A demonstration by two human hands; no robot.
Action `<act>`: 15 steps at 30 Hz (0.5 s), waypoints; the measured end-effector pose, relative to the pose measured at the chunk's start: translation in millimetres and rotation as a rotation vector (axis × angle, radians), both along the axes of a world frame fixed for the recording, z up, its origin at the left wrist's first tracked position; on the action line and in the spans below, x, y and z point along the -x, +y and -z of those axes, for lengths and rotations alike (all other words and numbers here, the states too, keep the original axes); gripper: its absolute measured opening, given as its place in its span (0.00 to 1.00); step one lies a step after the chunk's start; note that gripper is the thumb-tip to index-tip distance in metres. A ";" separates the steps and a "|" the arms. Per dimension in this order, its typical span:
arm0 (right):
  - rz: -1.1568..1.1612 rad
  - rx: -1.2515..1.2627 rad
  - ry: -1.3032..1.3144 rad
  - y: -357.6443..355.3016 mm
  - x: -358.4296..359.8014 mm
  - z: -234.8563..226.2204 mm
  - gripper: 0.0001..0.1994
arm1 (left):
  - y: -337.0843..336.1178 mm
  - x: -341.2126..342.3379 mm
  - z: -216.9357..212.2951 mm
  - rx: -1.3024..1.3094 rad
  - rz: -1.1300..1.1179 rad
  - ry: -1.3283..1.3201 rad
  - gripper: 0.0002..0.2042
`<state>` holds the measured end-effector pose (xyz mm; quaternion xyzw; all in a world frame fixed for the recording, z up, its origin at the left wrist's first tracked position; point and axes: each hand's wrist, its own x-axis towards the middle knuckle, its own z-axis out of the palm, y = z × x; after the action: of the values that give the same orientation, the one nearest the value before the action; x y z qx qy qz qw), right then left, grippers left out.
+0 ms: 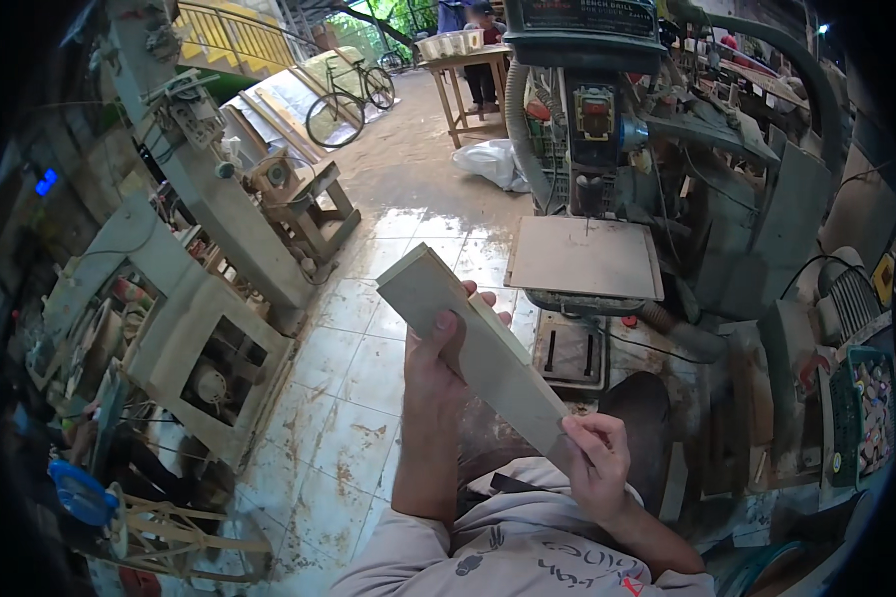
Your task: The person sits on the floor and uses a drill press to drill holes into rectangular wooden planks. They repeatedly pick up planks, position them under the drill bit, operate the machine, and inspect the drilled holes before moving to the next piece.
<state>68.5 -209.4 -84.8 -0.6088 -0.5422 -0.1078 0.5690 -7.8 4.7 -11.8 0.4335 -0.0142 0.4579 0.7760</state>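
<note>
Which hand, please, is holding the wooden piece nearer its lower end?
The right hand, pinching the wooden piece near its lower end; the left hand grips it farther up.

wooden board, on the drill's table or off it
Off: the left hand and right hand hold the wooden board at a slant, with floor tiles showing between it and the drill's table.

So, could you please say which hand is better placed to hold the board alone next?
Probably the left hand: its thumb lies on the board, with fingers past the opposite edge, while the right hand pinches the near end.
</note>
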 end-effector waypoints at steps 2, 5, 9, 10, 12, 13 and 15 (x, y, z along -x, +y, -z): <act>-0.042 0.006 0.036 -3.2 0.3 0.3 0.21 | 5.0 2.4 9.1 -0.029 0.070 -0.045 0.26; -0.019 -0.027 0.287 -2.5 9.6 -5.6 0.19 | 14.3 3.7 24.1 -0.047 0.160 -0.161 0.25; -0.077 0.108 0.306 -10.3 11.3 -9.3 0.16 | 17.6 4.4 24.2 -0.014 0.420 -0.289 0.23; -0.073 0.115 0.342 -12.7 12.8 -6.5 0.16 | 14.7 4.2 22.6 0.028 0.425 -0.284 0.23; -0.060 0.102 0.362 -12.3 13.2 -3.9 0.15 | 11.8 2.3 18.4 0.045 0.378 -0.256 0.23; -0.043 0.092 0.347 -11.7 11.3 -3.2 0.15 | 9.8 -1.9 18.2 0.034 0.332 -0.234 0.23; -0.019 0.068 0.329 -7.9 4.8 -4.9 0.15 | 10.2 -13.3 17.5 -0.002 0.210 -0.143 0.24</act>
<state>63.7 -217.3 -79.8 -0.6319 -0.4507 0.0171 0.6303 5.5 15.0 -29.3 0.3964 -0.1154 0.4040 0.8163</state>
